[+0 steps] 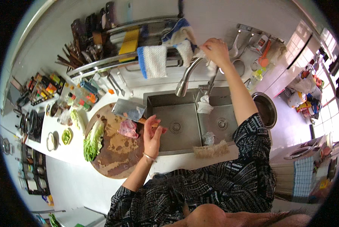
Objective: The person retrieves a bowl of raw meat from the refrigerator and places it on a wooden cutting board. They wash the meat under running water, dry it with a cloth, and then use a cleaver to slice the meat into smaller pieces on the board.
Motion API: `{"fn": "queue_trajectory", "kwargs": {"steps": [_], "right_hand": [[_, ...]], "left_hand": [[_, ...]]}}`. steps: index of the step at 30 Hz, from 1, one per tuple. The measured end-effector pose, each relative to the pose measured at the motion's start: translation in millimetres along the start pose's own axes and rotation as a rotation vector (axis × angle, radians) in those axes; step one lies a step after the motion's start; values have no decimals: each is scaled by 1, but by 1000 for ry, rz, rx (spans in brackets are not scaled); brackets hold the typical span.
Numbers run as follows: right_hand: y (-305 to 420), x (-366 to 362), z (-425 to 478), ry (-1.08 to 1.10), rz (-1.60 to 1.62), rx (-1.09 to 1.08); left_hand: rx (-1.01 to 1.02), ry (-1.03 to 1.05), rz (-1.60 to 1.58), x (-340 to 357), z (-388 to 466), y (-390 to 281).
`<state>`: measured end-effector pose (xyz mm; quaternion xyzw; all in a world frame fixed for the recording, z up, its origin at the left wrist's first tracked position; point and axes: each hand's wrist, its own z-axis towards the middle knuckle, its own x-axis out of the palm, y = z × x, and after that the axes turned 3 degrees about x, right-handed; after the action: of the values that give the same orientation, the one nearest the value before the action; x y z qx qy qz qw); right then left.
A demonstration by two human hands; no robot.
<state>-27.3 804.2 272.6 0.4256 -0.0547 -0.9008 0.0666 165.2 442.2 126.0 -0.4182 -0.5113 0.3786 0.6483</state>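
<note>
Up at the arched sink faucet point(186, 77), my right hand point(216, 51) pinches a pale cloth point(211, 67) that drapes by the faucet neck. My left hand point(152, 136) is raised near the left rim of the double-basin steel sink point(172, 142), fingers apart and holding nothing. Just beyond its fingertips lies a cleaver point(129, 109) with a wooden handle, partly hidden by the hand. The cleaver rests on a round wooden chopping board point(115, 159), along with a piece of raw meat point(128, 129) and a leafy lettuce or cabbage piece point(94, 140).
A white cloth point(205, 105) hangs over the basin divider. On the front rim sits a loofah-like scrubber point(212, 149). Towels point(153, 61) hang from the wall rack above. Bottles point(78, 100) and small bowls point(51, 141) stand left; a metal pot point(266, 109) is right.
</note>
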Motion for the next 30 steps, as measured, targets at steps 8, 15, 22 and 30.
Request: {"fn": "queue_trajectory", "kwargs": {"steps": [8,15,22,30], "right_hand": [[5,16,-14,147,250,300],[57,12,-105,-391,264,-136],[321,111,-245,429,821,-86],[394,208,-264,590,260,-231]], "left_hand": [[-129,-346,89,-115,-79,28],[-226,-571,203,-192,-110,30],[-284,-495,117,-251,-33,45],[-234,-366,30,-270,-22,35]]}}
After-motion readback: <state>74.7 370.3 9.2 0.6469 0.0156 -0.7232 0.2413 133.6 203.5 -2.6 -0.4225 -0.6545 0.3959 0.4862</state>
